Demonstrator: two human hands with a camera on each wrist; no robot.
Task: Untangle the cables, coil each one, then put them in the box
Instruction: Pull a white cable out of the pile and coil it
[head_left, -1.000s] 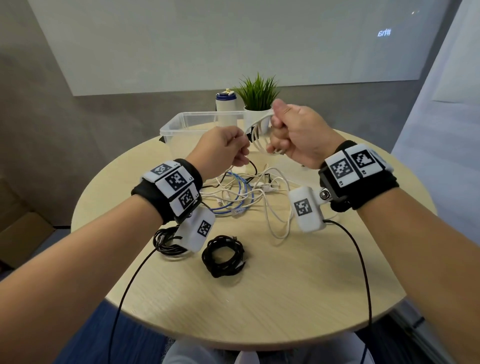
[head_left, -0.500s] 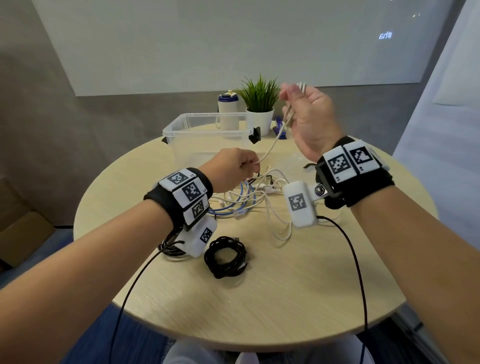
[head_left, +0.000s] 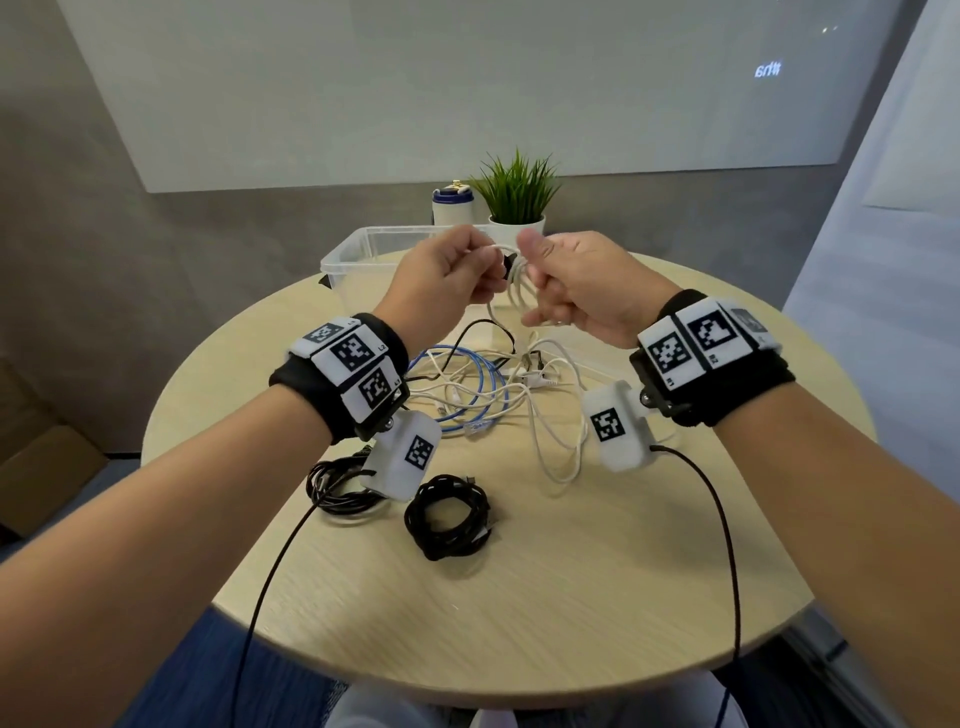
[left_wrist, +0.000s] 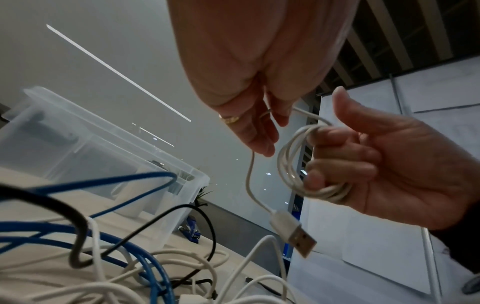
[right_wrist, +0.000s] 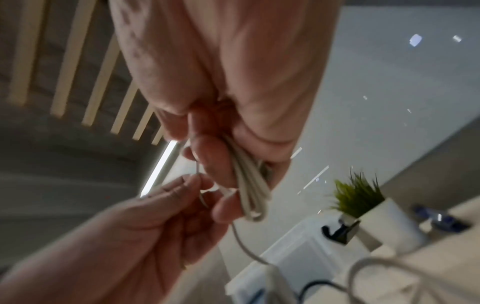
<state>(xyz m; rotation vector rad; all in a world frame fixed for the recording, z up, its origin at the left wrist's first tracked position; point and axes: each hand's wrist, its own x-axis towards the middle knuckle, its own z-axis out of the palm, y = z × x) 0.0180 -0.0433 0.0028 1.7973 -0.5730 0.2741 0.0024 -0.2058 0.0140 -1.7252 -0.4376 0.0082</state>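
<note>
A white cable coil (head_left: 519, 293) hangs from my right hand (head_left: 545, 291), whose fingers curl through its loops (left_wrist: 293, 164). My left hand (head_left: 480, 270) pinches the same cable's free tail just left of the coil (right_wrist: 252, 185). The tail drops to a white USB plug (left_wrist: 296, 234) that dangles in the air. Both hands hover over the near edge of the clear plastic box (head_left: 353, 254). Below them a tangle of white, blue and black cables (head_left: 483, 384) lies on the round table (head_left: 571, 597). Two coiled black cables (head_left: 447, 517) (head_left: 337, 483) lie nearer to me.
A potted green plant (head_left: 517, 202) and a white bottle with a blue cap (head_left: 452, 205) stand behind the box. Thin black leads run from both wrist cameras down over the table's near edge. A brown cardboard box (head_left: 41, 467) sits on the floor at the left.
Half a second ago my right hand was raised high with the cable stretched to my lower left hand. Now both hands are close together again, with the loops hanging from my right fingers.
</note>
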